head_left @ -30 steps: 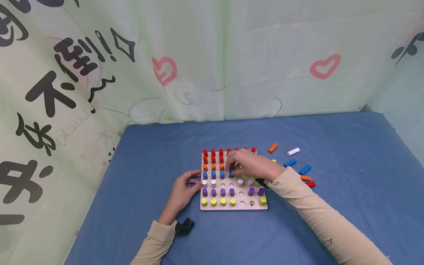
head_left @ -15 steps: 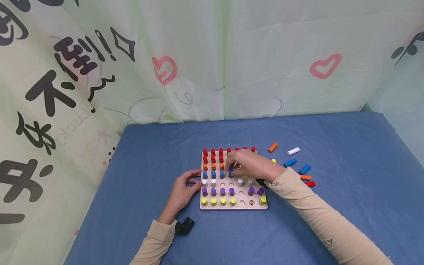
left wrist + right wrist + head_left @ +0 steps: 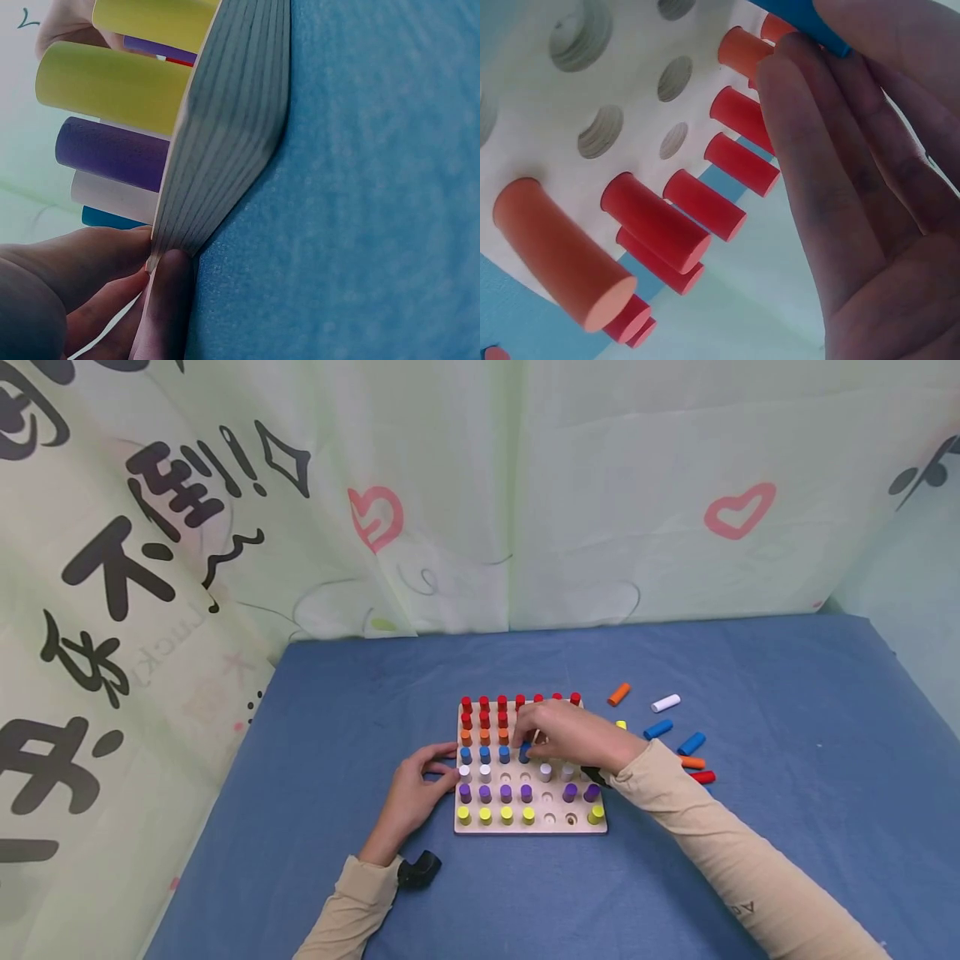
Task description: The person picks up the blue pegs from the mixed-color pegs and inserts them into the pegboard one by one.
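Note:
A wooden peg board [image 3: 551, 827] lies on the blue cloth, with rows of red, orange, blue, white, purple and yellow pegs and a few empty holes. My right hand [image 3: 529, 745] hovers over the board's middle and pinches a blue peg [image 3: 524, 751] at the blue row. In the right wrist view the fingers [image 3: 817, 150] curl round that blue peg [image 3: 802, 19] above red pegs [image 3: 656, 229] and empty holes. My left hand [image 3: 442, 768] holds the board's left edge. In the left wrist view its fingertips [image 3: 169, 300] pinch the board's [image 3: 225, 127] corner.
Loose pegs lie on the cloth right of the board: orange [image 3: 617, 694], white [image 3: 664, 702], two blue [image 3: 657, 728], another orange [image 3: 692, 762] and red [image 3: 702, 777]. A printed curtain [image 3: 480, 493] closes off the back and left.

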A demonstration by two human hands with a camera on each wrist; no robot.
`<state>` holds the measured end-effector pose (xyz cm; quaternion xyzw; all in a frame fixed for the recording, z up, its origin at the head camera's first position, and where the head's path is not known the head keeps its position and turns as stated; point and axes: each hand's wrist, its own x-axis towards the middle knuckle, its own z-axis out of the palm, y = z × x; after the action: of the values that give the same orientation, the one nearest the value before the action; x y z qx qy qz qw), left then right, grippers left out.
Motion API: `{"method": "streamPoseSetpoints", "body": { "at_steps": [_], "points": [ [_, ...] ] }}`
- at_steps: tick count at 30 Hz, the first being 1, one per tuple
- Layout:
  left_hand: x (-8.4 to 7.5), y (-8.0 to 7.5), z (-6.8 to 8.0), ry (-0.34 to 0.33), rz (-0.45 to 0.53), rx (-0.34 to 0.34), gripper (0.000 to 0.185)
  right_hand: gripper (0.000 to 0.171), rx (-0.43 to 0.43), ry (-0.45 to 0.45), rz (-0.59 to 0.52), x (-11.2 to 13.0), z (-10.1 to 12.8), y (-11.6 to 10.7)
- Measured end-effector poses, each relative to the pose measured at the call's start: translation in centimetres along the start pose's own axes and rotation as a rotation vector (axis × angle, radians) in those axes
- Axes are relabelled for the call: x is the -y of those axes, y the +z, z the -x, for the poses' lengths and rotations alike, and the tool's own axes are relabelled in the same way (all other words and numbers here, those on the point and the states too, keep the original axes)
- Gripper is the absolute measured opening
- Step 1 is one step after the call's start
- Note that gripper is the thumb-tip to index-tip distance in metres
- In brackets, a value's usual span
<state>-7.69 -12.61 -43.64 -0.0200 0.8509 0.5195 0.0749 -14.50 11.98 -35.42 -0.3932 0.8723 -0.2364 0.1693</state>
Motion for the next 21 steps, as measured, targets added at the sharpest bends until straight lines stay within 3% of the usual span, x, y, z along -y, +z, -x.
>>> {"method": "streamPoseSetpoints", "body": {
  "at_steps": [21],
  "points": [
    [-0.21, 0.04, 0.0, -0.011, -0.011, -0.012, 0.039, 0.014, -0.031, 0.002, -0.019, -0.26, 0.74, -0.04]
  ]
}}
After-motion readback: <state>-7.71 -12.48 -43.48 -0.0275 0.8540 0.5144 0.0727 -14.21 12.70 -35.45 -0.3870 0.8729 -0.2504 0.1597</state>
